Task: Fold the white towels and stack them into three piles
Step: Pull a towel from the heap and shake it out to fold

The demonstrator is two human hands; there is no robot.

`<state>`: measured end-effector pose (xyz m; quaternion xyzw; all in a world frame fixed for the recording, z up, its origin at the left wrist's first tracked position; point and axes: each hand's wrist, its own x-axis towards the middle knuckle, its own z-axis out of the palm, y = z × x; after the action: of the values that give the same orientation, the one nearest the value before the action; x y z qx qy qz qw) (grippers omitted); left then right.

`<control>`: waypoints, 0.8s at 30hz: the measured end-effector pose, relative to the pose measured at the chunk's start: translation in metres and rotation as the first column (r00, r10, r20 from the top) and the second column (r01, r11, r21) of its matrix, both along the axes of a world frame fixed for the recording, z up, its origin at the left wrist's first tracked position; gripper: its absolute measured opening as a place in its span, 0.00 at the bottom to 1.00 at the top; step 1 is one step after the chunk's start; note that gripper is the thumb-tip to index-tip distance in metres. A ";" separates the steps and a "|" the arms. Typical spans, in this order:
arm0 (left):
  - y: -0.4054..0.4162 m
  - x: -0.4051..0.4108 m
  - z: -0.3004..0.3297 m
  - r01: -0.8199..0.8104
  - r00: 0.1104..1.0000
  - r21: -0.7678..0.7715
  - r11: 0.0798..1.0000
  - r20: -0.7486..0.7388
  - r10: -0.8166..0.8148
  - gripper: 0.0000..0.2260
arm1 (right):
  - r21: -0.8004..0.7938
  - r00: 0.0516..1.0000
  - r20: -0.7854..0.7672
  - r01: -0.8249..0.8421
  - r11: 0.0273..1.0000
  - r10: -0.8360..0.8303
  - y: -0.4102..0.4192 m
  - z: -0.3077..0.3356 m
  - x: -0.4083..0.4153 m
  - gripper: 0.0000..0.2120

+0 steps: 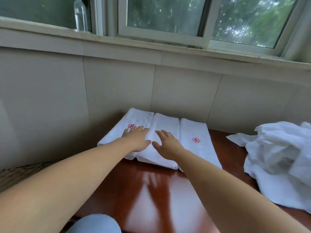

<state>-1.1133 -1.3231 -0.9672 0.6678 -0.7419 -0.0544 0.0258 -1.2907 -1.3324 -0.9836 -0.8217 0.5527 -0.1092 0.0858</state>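
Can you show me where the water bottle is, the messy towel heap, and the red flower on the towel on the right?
water bottle (80,15), head view, on its clear body.
messy towel heap (276,155), head view, on its crumpled middle.
red flower (195,140), head view, on the stitched petals.

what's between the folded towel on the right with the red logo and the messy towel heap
Only bare table: in the head view a strip of red-brown wood separates the right folded towel from the unfolded heap, whose loose corner reaches toward it without touching.

No readable text; only red flower emblems on the left towel (127,126) and right towel (196,142).
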 end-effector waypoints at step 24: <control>0.041 -0.391 0.088 0.451 0.878 -0.222 0.864 -0.064 -0.475 0.26 | -0.136 0.846 0.069 0.533 0.835 -0.529 0.123 0.102 -0.413 0.22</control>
<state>-1.5046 -1.2823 -0.8787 0.4596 -0.8794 -0.0230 0.1222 -1.7033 -1.2097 -0.8812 -0.6388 0.7476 -0.1815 -0.0021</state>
